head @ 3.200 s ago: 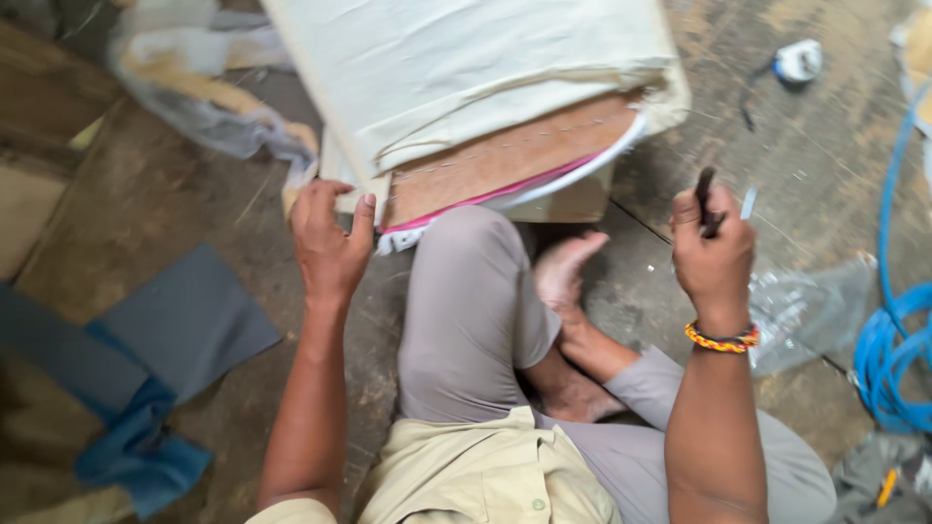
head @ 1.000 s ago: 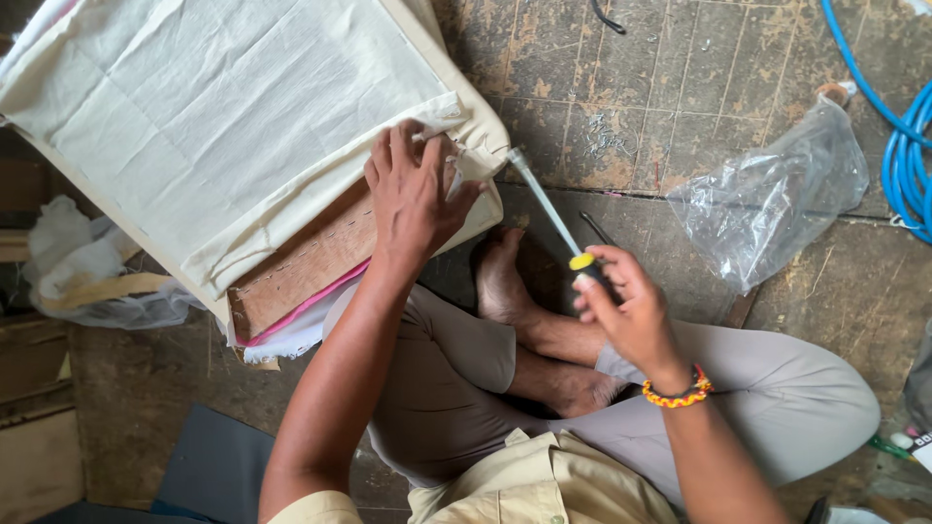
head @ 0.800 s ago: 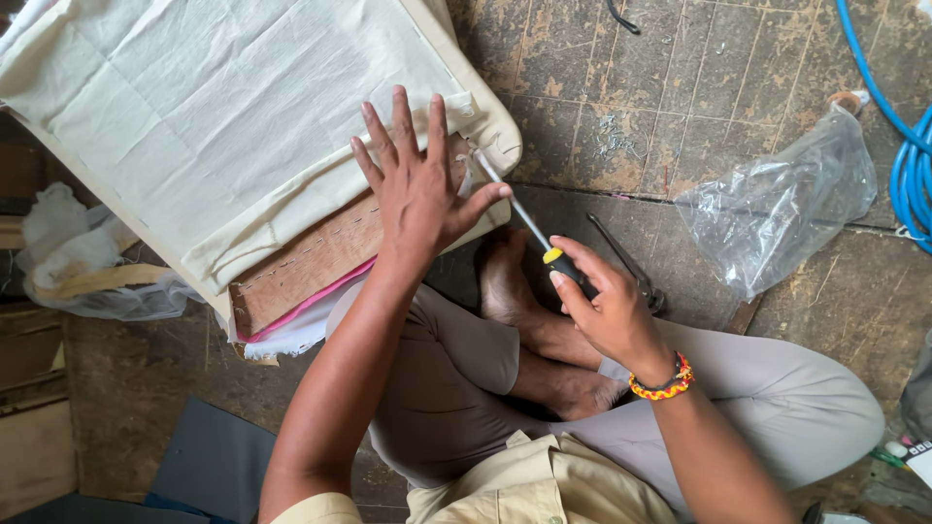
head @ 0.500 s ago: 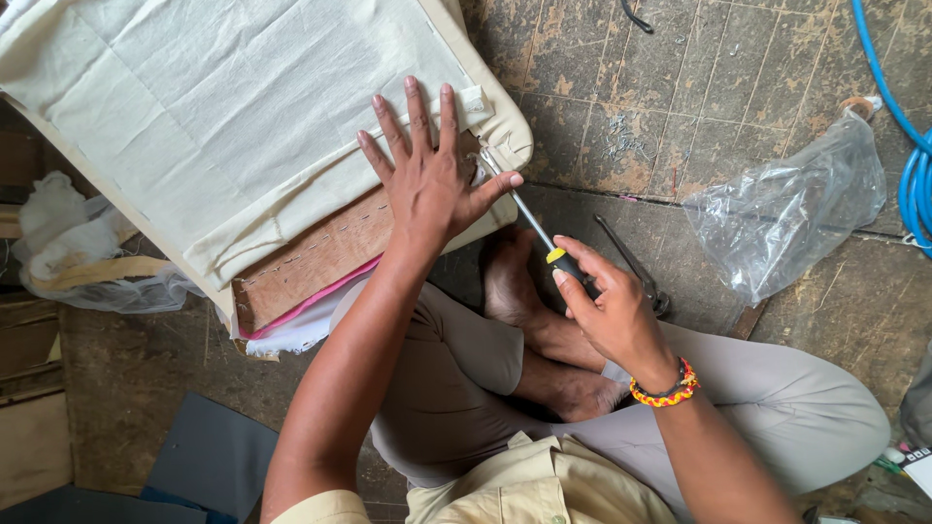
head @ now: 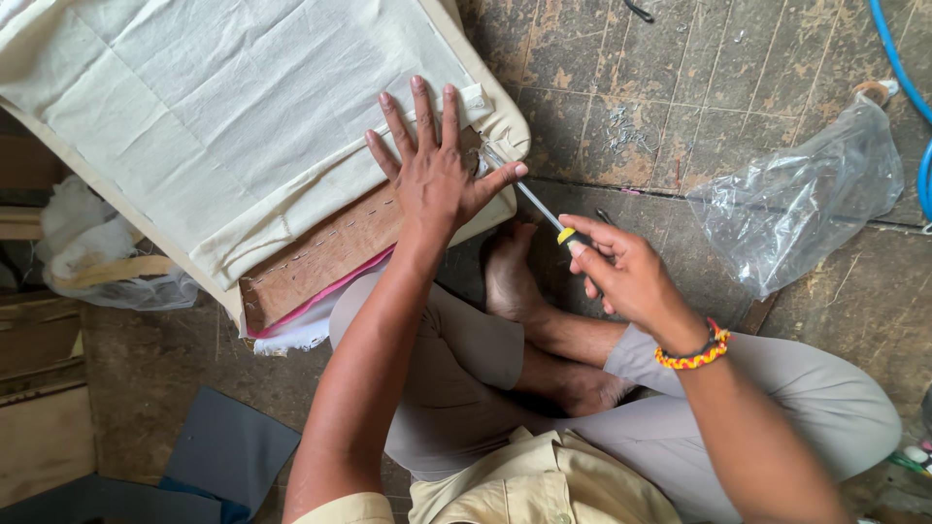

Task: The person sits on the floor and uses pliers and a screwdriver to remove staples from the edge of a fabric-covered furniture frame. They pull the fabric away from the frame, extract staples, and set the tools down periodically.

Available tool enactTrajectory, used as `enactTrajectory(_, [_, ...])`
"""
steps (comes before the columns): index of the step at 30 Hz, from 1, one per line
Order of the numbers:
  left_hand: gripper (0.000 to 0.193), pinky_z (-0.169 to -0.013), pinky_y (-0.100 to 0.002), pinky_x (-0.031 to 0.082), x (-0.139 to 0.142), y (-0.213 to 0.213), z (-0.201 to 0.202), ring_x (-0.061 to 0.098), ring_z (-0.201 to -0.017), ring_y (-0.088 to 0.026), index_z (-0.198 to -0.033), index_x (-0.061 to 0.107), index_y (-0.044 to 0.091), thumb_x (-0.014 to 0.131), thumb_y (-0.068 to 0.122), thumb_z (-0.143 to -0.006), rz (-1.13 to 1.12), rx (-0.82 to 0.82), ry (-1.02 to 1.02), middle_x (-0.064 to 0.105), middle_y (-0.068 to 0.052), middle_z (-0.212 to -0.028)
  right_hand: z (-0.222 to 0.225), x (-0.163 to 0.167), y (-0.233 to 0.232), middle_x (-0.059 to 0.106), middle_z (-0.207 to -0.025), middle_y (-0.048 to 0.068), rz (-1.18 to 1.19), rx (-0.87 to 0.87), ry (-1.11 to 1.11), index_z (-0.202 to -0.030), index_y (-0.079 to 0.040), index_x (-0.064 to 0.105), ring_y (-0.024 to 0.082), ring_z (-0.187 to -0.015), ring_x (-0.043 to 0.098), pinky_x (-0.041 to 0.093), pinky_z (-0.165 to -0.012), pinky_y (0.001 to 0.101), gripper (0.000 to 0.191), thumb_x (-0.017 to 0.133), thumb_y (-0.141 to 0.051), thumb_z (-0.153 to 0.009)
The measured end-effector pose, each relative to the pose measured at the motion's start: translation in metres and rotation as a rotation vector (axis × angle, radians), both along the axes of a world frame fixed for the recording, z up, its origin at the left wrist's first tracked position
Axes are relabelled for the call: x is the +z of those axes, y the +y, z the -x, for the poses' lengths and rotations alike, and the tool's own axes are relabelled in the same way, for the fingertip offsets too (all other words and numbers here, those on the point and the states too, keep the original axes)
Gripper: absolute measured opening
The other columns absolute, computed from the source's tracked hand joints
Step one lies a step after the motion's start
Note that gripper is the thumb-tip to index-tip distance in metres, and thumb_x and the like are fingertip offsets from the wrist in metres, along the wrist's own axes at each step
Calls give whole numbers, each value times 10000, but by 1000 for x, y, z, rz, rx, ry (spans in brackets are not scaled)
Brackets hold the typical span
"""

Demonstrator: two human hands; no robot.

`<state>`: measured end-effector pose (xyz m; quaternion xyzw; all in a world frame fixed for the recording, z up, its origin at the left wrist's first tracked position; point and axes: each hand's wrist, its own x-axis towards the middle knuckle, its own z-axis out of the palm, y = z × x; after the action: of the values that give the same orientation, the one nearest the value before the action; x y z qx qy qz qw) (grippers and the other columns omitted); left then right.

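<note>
A wooden seat panel (head: 330, 247) wrapped in cream cloth (head: 223, 126) leans across my lap. My left hand (head: 432, 175) lies flat on the panel's near corner with its fingers spread, pressing the cloth edge down. My right hand (head: 621, 272) grips the yellow-and-black handle of a screwdriver (head: 539, 209). The metal shaft runs up and left, and its tip sits at the cloth edge beside my left thumb. A beaded bracelet circles my right wrist. I sit cross-legged on the floor with bare feet.
A crumpled clear plastic bag (head: 801, 199) lies on the worn floor to the right, with a blue hose (head: 908, 87) beyond it. Grey-blue fabric pieces (head: 228, 451) lie at the lower left, next to white stuffing in plastic (head: 87, 243) and wooden boards.
My left hand has shifted from gripping the panel's edge to lying flat with fingers spread. My right hand has moved the screwdriver left, bringing its tip up to the cloth edge.
</note>
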<state>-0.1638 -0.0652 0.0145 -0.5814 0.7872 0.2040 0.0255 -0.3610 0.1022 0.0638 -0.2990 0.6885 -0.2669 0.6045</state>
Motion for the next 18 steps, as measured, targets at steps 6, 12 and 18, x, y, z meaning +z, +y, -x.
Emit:
enactTrajectory(6, [1345,-1181,-729,-71,0,4,6,-122,-1540,-470,-1662,220,142,432,1031,-676,7,19,-13,30,-169,-1724,24,6,-21,620,-790,-24,-162,5,-64,-1428,-209,632,31,-540,498,372,-394,203,442,603,-211,-987])
enactTrajectory(12, [1309,-1189,-733,-72,-7,3,11,-100,-1553,-457,-1659,260,150,488,1000,-690,13,38,-21,48,-150,-1730,28,-2,-25,616,-719,-30,-4,205,195,-1398,-225,659,32,-515,525,416,-433,210,402,609,-261,-1002])
enactTrajectory(18, [1321,-1193,-727,-71,-5,6,13,-101,-1555,-454,-1659,267,143,544,991,-684,38,36,7,43,-155,-1727,24,-21,-13,596,-717,-51,14,60,9,-1392,-170,657,33,-500,490,388,-428,227,402,602,-255,-1003])
